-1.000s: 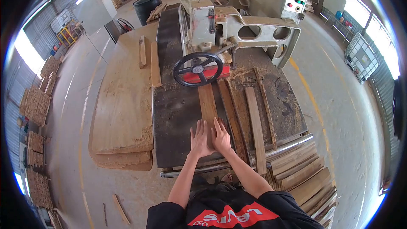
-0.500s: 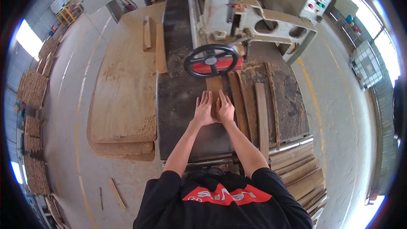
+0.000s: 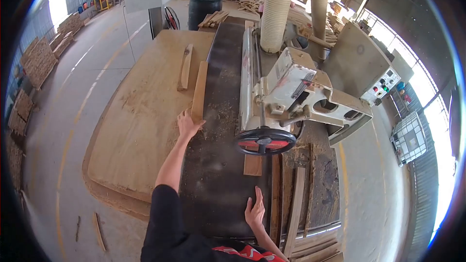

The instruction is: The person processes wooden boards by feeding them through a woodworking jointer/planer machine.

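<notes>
My left hand (image 3: 187, 124) is at the near end of a long wooden board (image 3: 199, 92) on the left edge of the dark machine table (image 3: 218, 179); its fingers touch the board's end and look spread. My right hand (image 3: 255, 208) hovers over the dark table with fingers apart, holding nothing. Just beyond it, a short wooden piece (image 3: 253, 164) lies flat, its far end hidden under the black handwheel (image 3: 265, 141).
Beside the machine, a plywood top (image 3: 141, 116) bears another wood piece (image 3: 185, 67). Long strips (image 3: 297, 204) lie right of my right hand. The white machine body (image 3: 291, 75), a ribbed hose (image 3: 277, 14) and a control panel (image 3: 383, 86) stand ahead.
Both hands have come off the short wooden piece, which sits farther under the wheel. My left hand has moved left to the long board, my right hand back. The view has tilted up.
</notes>
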`<state>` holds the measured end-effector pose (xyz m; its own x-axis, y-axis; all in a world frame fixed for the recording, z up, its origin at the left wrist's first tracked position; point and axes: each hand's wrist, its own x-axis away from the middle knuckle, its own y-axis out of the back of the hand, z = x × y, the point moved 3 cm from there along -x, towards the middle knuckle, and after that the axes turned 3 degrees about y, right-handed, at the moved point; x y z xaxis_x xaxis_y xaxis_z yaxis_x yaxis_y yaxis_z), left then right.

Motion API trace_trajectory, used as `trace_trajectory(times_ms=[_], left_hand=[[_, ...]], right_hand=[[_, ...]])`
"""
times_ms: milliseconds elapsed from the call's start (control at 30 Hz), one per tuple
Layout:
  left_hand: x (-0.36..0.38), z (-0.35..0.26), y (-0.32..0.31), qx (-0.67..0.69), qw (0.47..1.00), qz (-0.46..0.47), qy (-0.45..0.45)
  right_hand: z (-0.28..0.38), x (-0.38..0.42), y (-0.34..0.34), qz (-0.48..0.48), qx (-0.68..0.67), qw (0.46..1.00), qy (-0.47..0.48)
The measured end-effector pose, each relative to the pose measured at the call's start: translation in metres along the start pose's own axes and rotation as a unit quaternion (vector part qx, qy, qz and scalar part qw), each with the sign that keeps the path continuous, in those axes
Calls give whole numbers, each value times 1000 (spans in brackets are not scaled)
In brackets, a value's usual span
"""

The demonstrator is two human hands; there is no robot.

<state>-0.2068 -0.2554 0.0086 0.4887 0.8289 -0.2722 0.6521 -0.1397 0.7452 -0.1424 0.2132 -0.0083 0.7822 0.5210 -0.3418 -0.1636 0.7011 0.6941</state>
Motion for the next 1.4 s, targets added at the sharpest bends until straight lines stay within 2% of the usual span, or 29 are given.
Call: trace_trajectory(times_ms=[33,133,233,300,333,367,433,467,533,633,733,767,867,967,1067,1100,1167,1200,1233,1333,1367,1400], left_hand=[[-10,6,-9,27,997,58,50],[-15,1,-24,-53,995,81,33],[16,-8,7,58,988,101,100],[62,-18,36,205,946,184,171],[93,-16,45,271,912,225,210],[124,-8,47,410,838,277,231],[190,12,54,650,624,342,266],[223,13,61,705,564,348,252],[270,-4,91,794,421,370,234],[322,15,88,812,424,327,231],[359,17,96,821,419,305,241],[367,7,106,806,440,304,251],[385,-7,111,824,410,323,221],[409,-13,109,826,391,349,209],[429,-39,121,777,439,384,235],[434,-39,118,746,482,389,244],[444,-24,108,542,652,467,251],[445,-22,101,426,722,491,238],[446,-42,109,430,773,439,159],[446,-73,121,405,774,482,63],[452,-72,110,392,766,508,29],[454,-88,120,381,745,544,57]], right_hand=[[2,0,-1,6,1,1000,-3],[3,-3,5,13,8,1000,5],[-2,1,3,10,-7,1000,19],[-6,4,3,16,-31,999,10],[-4,3,8,13,-38,999,36],[-1,4,11,29,-35,998,38],[9,9,18,58,-28,996,54],[25,8,26,66,-24,993,90],[54,16,38,176,-67,980,62],[98,37,41,236,-64,960,135],[123,68,29,222,-64,949,215],[128,75,29,197,-80,953,215],[130,91,38,157,-93,967,179],[131,94,61,71,-57,965,245],[118,115,74,48,-61,981,180],[117,120,81,22,-58,986,152],[91,138,86,87,-25,993,80],[78,147,88,116,-8,992,46],[74,155,90,108,-38,993,23],[42,195,88,170,-90,966,-171],[29,208,83,174,-165,950,-200],[19,217,81,178,-240,928,-224]])
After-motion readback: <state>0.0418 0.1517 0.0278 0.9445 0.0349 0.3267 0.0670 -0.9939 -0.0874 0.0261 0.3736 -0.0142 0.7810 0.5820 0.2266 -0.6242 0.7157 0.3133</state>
